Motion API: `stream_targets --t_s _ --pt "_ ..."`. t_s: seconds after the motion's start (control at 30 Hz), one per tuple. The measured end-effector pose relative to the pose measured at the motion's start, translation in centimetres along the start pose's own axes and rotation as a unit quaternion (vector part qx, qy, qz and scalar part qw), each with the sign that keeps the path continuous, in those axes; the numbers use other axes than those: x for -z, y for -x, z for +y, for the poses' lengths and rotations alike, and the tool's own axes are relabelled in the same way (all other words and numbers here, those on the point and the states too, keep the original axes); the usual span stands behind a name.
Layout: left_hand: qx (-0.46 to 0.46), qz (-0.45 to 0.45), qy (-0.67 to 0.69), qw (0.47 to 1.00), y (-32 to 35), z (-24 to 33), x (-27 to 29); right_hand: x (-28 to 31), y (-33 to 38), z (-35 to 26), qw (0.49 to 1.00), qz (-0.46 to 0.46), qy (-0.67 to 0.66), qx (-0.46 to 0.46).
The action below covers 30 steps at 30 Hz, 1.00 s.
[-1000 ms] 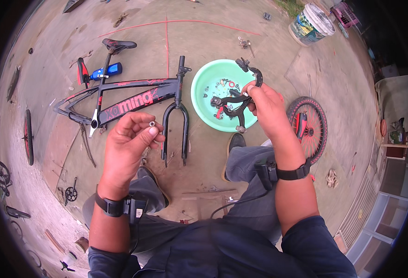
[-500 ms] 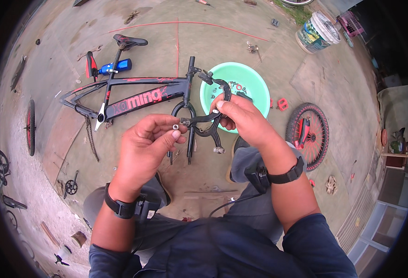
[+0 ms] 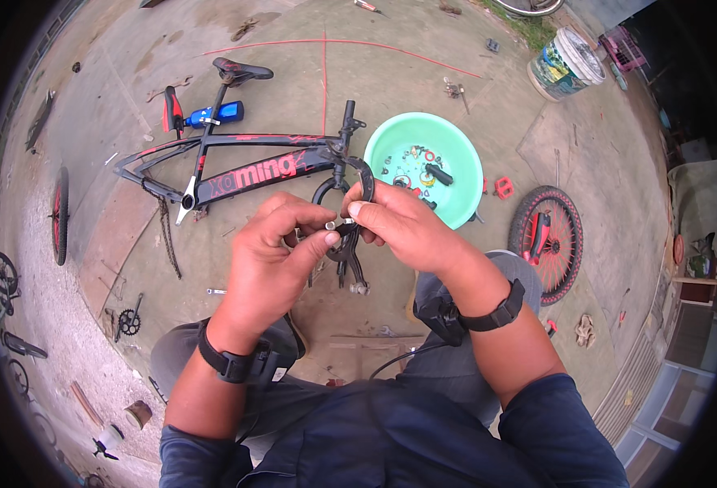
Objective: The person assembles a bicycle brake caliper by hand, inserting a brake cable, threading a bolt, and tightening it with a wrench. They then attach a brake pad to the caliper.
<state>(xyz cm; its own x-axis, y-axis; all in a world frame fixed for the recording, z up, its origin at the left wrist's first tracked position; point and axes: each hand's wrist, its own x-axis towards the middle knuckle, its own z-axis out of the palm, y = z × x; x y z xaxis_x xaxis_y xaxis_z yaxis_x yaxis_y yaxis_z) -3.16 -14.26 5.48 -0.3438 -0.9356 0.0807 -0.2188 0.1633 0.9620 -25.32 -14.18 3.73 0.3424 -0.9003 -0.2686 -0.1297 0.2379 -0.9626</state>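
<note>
My left hand (image 3: 273, 248) pinches a small silver nut (image 3: 331, 227) between thumb and forefinger. Close beside it, my right hand (image 3: 403, 224) grips a black bicycle brake caliper (image 3: 366, 172) with curved arms. The nut is near a metal end of the caliper by my right thumb; whether they touch I cannot tell. The caliper's lower arms hang below my fingers, and its middle is partly hidden by both hands. Just behind lies a black bicycle frame (image 3: 252, 176) with red markings, its fork partly covered by my hands and the caliper.
A light green basin (image 3: 464, 211) holding small parts stands beyond my right hand. To the right lies a wheel with red spokes (image 3: 570, 260). A crankset (image 3: 130, 322) and a wrench (image 3: 216, 291) lie at left. A white bucket (image 3: 566, 69) stands at far right.
My right hand has moved left with the brake caliper, which has turned. My left hand has shifted slightly right with the nut, so the two are now close together.
</note>
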Motion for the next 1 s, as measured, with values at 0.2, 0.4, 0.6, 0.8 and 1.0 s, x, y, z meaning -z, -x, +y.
stream_targets --t_s 0.2,0.4,0.6,0.8,1.0 --pt "-0.014 -0.010 0.009 1.000 0.0 0.2 -0.4 -0.5 -0.1 0.1 1.000 -0.007 0.003 0.027" --pt "-0.010 -0.008 0.009 1.000 0.1 0.0 -0.6 -0.7 0.0 0.3 1.000 -0.002 -0.001 0.029" --pt "0.013 0.001 0.026 1.000 0.3 0.0 -1.0 -0.8 0.0 0.2 0.999 0.010 0.009 0.029" --pt "0.027 -0.001 0.030 0.999 0.4 -0.1 -1.1 -0.8 0.0 0.3 0.999 0.015 0.024 0.037" --pt "0.027 -0.001 0.013 1.000 0.4 -0.4 -1.3 -0.9 0.1 0.1 0.997 0.024 0.059 0.034"
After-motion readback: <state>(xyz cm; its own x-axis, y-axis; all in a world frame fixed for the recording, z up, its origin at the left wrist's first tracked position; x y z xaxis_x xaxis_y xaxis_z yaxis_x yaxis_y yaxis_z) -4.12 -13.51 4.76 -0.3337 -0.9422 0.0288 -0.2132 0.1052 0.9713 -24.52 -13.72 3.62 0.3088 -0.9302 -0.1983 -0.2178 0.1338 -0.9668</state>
